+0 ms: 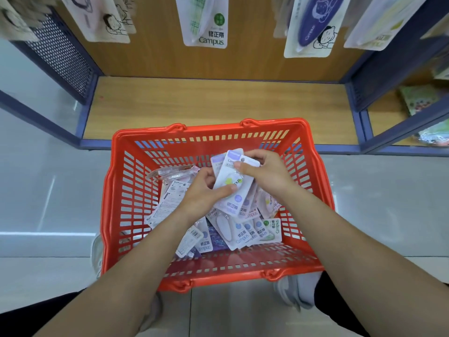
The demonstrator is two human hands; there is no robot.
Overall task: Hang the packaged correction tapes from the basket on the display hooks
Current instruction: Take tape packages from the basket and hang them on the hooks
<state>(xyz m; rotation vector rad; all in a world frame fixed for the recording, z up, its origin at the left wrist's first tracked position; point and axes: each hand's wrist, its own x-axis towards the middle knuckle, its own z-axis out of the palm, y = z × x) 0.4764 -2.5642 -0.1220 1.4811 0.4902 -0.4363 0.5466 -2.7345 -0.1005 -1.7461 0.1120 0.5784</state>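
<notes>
The left hand (202, 193) pinches the lower edge of a small stack of correction tape packets (229, 176). The right hand (266, 177) grips its top (likely lining them up for hanging), just above the red basket (114, 190), where more lie loose.

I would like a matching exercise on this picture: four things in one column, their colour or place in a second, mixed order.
1 basket
2 shelf board
3 hanging pack, top centre
4 held pack, in left hand and right hand

a wood brown
b over the basket pile
c red
d green checks

Pairs: 1-c, 2-a, 3-d, 4-b.
</notes>
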